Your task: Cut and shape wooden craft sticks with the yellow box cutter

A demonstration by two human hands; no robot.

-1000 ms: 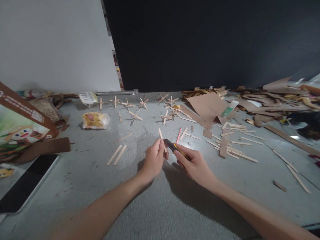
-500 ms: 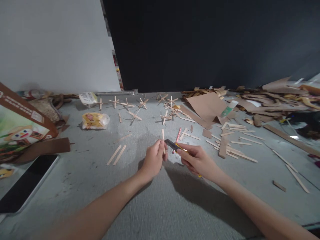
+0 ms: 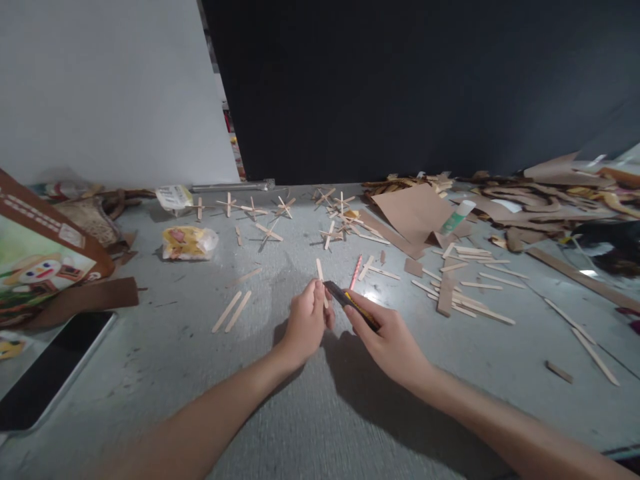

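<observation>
Between the thumb and fingers of my left hand (image 3: 307,322) stands a popsicle stick (image 3: 320,269), its upper end sticking out and leaning slightly left. My right hand (image 3: 393,340) is closed around a black and yellow utility knife (image 3: 357,308). The knife's front end lies against or very close to the stick at my left fingertips; whether it touches, I cannot tell. A red and white patterned straw (image 3: 356,271) lies just beyond the knife. Two loose popsicle sticks (image 3: 239,311) lie side by side to the left of my left hand.
Several crossed-stick pieces (image 3: 269,231) spread along the back, beside a yellow packet (image 3: 189,243). A phone (image 3: 55,370) and a printed bag (image 3: 45,247) are at left. Right are scattered sticks (image 3: 480,285), brown cardboard (image 3: 413,213) and a glue stick (image 3: 457,217).
The stick's top has tilted left in my left hand. My right hand has turned the utility knife, so its handle slopes down more steeply toward me.
</observation>
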